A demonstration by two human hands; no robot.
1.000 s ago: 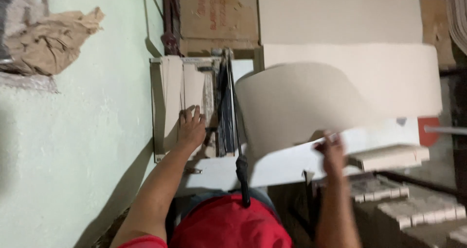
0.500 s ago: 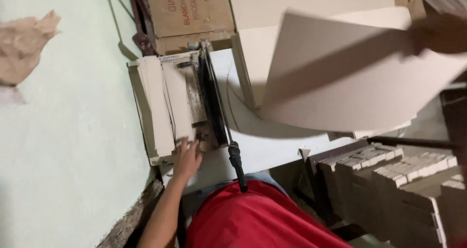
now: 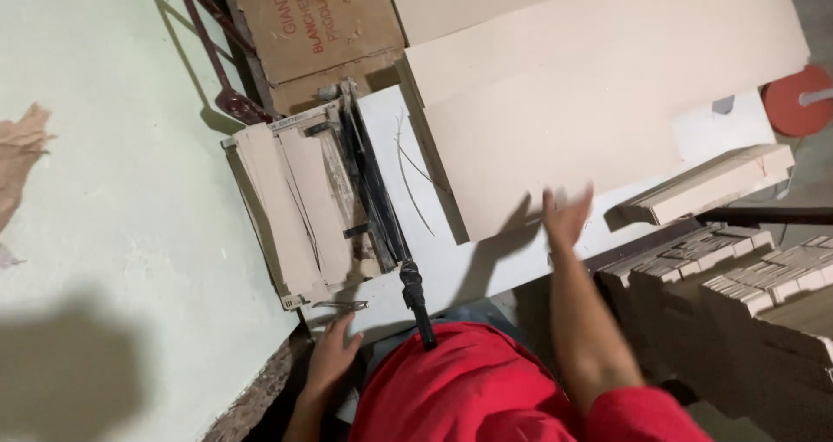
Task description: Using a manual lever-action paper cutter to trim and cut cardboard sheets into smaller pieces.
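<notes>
The right hand [image 3: 566, 216], open and blurred, hovers at the lower edge of the big beige sheet [image 3: 599, 104] at centre right, holding nothing; the left hand [image 3: 332, 355], relaxed, rests at the table edge below the cutter [image 3: 330, 208]. The sheet's overhang could let it slide or bend, and the black cutter handle [image 3: 415, 303] points at the red shirt. A brown carton [image 3: 317, 26] with red print sits at upper centre; a red disc [image 3: 796, 99] sits at right.

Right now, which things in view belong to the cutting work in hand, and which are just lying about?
In use: large cardboard sheet under the right hand; paper cutter by the left hand; its black handle.

Lying about: stacked cut strips; brown box; crumpled paper.
</notes>
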